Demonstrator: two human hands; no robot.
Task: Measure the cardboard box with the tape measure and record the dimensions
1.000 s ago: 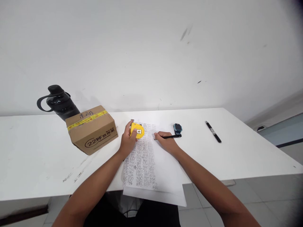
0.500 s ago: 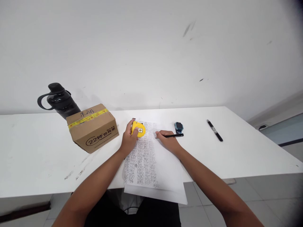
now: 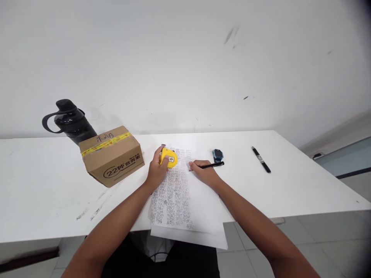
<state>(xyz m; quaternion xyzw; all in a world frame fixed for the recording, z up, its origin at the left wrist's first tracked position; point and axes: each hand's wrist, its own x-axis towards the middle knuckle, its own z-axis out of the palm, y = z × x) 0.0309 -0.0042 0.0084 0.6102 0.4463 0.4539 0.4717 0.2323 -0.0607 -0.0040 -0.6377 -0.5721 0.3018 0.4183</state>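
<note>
My left hand (image 3: 158,169) grips a yellow tape measure (image 3: 171,159) over the upper left part of the paper. In my right hand (image 3: 204,171) is a black pen (image 3: 213,165), its tip end near the paper and its shaft pointing right. Handwritten characters in several columns cover the left part of the paper (image 3: 205,216), which overhangs the table's front edge. A blue and black watch-like device (image 3: 217,155) lies just beyond the pen's rear end.
A cardboard box (image 3: 113,156) with yellow tape stands on the white table (image 3: 37,193) at left, with a black bottle (image 3: 74,121) behind it. Another black pen (image 3: 261,159) lies at right. A white wall (image 3: 174,69) rises behind the table.
The whole view has shifted slightly, so things appear a little further left. Both hands keep their holds on the tape measure and pen.
</note>
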